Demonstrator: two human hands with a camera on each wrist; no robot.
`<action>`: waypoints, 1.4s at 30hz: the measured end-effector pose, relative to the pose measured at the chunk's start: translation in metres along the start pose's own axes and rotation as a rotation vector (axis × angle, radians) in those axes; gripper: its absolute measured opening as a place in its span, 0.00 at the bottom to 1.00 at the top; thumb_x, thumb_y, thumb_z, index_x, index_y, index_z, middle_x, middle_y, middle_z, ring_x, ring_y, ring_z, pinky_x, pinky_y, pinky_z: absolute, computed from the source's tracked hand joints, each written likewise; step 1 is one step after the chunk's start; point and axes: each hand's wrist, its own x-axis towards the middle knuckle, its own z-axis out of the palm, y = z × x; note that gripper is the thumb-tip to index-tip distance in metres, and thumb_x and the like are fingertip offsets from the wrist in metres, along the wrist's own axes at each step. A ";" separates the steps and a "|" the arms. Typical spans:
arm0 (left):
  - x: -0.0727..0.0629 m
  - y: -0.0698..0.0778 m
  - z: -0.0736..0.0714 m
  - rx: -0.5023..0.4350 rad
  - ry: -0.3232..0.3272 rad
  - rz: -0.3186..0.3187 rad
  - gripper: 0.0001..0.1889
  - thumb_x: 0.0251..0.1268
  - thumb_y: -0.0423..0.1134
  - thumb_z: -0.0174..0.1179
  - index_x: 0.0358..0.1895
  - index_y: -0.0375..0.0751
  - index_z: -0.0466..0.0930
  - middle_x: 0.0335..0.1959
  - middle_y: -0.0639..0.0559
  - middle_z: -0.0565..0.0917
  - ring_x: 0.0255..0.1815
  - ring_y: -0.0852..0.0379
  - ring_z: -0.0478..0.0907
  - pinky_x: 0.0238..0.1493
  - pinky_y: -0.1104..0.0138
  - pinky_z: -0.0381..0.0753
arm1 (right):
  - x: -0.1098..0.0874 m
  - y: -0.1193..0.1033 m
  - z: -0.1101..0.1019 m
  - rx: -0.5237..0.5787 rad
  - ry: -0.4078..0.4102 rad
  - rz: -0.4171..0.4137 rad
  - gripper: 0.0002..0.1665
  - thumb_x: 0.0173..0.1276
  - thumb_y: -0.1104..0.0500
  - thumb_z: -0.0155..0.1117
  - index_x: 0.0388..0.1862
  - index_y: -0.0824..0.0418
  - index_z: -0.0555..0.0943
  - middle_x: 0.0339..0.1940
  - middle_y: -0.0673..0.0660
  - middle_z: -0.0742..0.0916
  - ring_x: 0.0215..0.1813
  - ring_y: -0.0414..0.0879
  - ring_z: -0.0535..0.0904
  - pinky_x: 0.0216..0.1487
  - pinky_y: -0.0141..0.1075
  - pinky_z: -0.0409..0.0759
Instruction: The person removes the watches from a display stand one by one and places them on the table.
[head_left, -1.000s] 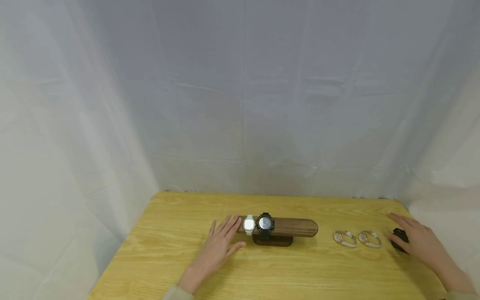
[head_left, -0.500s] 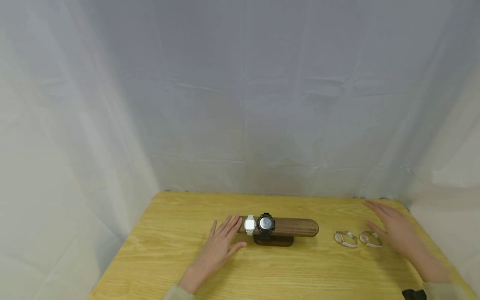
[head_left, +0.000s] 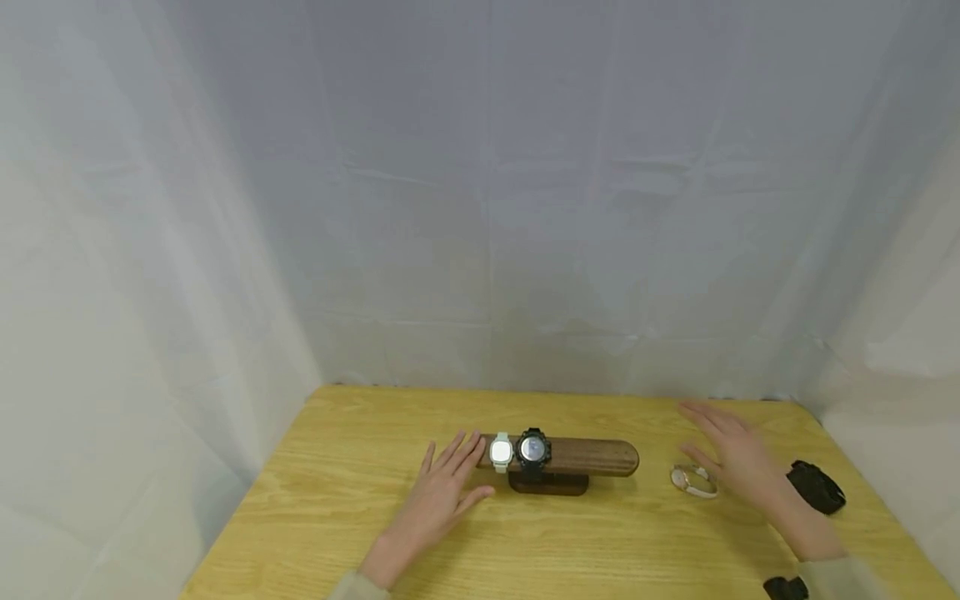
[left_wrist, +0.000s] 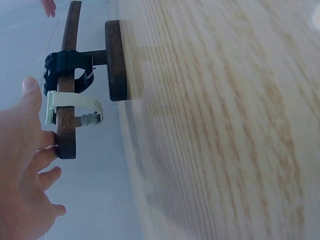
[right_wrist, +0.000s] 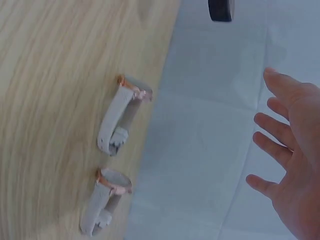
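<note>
My left hand [head_left: 431, 504] lies at the left end of a dark wooden watch stand [head_left: 592, 457], fingers straight and fingertips against the bar. On that bar sit a pale green watch [head_left: 501, 452] and, right beside it, a black watch [head_left: 533, 448]. My right hand [head_left: 738, 467] hovers with spread, relaxed fingers and holds nothing. Below it on the table is a watch with a white strap and rose-gold case [head_left: 693, 482]. A second such watch [right_wrist: 106, 200] shows in the right wrist view; the hand covers it in the head view.
A black, bunched object [head_left: 816, 487] lies on the table right of my right forearm. The yellow wood-grain table [head_left: 600, 542] ends at the back against a white cloth [head_left: 480, 208], which also hangs at both sides. A small black piece [head_left: 786, 588] sits at my right wrist.
My right hand has moved left, away from the black object and over the white-strap watches, now covering the right one. The left hand and the stand have stayed in place.
</note>
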 end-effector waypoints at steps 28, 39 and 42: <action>-0.001 -0.002 -0.002 -0.001 0.001 0.000 0.37 0.74 0.56 0.56 0.77 0.38 0.61 0.80 0.45 0.59 0.81 0.44 0.54 0.77 0.38 0.47 | 0.023 -0.078 0.044 0.020 -0.042 -0.156 0.43 0.62 0.51 0.75 0.73 0.61 0.71 0.68 0.61 0.80 0.66 0.59 0.77 0.62 0.63 0.77; -0.001 -0.002 -0.001 0.004 0.020 0.002 0.37 0.73 0.56 0.57 0.77 0.38 0.61 0.80 0.46 0.59 0.81 0.45 0.54 0.77 0.38 0.47 | 0.026 -0.095 0.052 0.056 -0.051 -0.184 0.43 0.57 0.52 0.78 0.71 0.60 0.74 0.67 0.59 0.81 0.66 0.58 0.77 0.63 0.65 0.76; -0.001 -0.002 -0.001 0.001 0.018 0.001 0.37 0.73 0.55 0.57 0.77 0.38 0.61 0.80 0.46 0.59 0.81 0.45 0.54 0.77 0.38 0.47 | 0.027 -0.099 0.054 0.066 -0.055 -0.188 0.43 0.57 0.52 0.78 0.71 0.60 0.75 0.66 0.59 0.81 0.65 0.58 0.78 0.61 0.64 0.76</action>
